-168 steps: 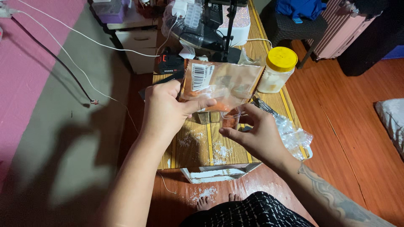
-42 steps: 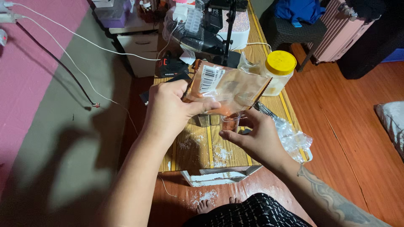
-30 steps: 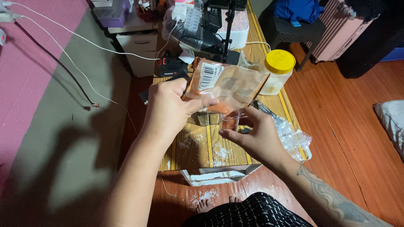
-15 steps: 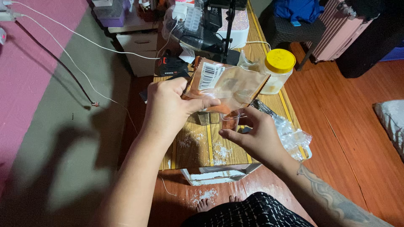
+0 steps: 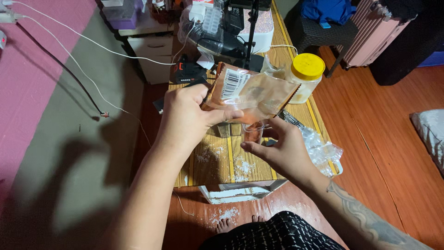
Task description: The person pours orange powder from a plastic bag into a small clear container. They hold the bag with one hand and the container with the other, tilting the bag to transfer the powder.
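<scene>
Barely any shift: packet (image 5: pixel 252 92) tipped slightly higher than half a second ago. Left hand (image 5: pixel 185 121) pinches it, tilted over small clear cup (image 5: pixel 253 132) of reddish powder, gripped by right hand (image 5: pixel 282 147) above tabletop (image 5: pixel 217 162). Yellow-lidded jar (image 5: pixel 305 76) behind.

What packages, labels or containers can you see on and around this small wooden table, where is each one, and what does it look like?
Flat orange-and-clear plastic pouch: tilted in the left hand above the small clear cup; white barcode label near its upper left corner.
Small clear cup: held by the right hand, reddish powder inside.
Yellow-lidded clear plastic jar: table's far right, pale contents.
Crumpled clear plastic bag: table's right edge.
</scene>
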